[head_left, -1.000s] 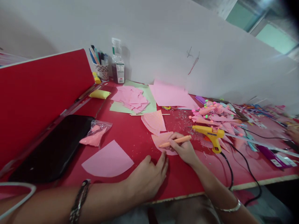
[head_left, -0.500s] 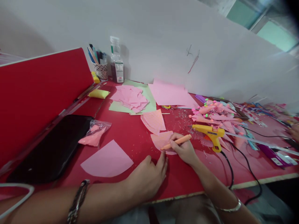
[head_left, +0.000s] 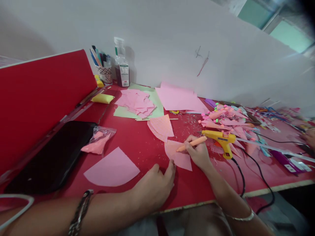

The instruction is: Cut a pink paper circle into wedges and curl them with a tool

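Note:
An orange pen (head_left: 194, 143) is gripped in my right hand (head_left: 199, 154), its tip on a small pink paper piece (head_left: 180, 160). My left hand (head_left: 157, 183) rests on the red table, its extended fingers touching the lower left edge of that piece. Just above lie overlapping small paper pieces (head_left: 161, 127), orange-tinted on top. A larger pink paper sector (head_left: 112, 167) lies flat left of my left hand.
At the right are a yellow glue gun (head_left: 222, 141) with a black cable and a heap of pink cones (head_left: 228, 121). A black phone-like slab (head_left: 49, 157) lies left. Behind stand a bottle (head_left: 122, 70) and a pen cup (head_left: 105, 73). Another person's hand shows at the far right.
The small paper under the pen has turned and shifted right. My right hand has moved slightly right and up with the pen; my left hand has hardly moved.

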`<state>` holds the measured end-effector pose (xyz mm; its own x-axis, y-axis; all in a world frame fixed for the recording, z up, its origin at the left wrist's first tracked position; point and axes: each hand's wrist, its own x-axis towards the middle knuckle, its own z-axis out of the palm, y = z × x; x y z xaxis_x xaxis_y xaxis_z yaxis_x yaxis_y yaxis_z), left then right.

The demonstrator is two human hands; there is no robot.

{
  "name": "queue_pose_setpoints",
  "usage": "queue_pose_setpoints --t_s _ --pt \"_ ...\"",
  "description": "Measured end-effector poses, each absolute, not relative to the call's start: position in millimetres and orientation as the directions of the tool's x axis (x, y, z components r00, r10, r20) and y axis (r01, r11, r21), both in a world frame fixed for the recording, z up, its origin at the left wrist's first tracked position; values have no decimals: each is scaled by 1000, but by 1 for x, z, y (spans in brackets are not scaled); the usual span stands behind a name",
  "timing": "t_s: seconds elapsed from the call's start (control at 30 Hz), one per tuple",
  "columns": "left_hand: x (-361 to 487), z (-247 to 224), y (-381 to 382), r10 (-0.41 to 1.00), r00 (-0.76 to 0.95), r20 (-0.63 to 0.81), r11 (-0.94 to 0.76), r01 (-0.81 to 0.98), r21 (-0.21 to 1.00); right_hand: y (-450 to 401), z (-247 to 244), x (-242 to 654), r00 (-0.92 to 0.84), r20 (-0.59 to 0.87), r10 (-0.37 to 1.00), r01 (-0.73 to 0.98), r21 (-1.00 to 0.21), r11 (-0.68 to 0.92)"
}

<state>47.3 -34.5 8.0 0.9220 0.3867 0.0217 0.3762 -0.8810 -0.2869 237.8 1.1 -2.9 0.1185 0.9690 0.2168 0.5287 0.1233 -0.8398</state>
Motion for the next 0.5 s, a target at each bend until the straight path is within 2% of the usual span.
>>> queue_pose_setpoints --t_s 0.2,0.33,0.5 --pt "48 7 -34 398 916 41 -875 393 -282 3 0 245 175 392 903 729 -668 149" --pt "49 6 -35 402 915 34 -874 394 -285 4 0 251 214 503 838 852 -515 92" --pt "48 6 -36 396 917 35 -875 389 -288 4 -2 257 255 564 785 894 -448 32"
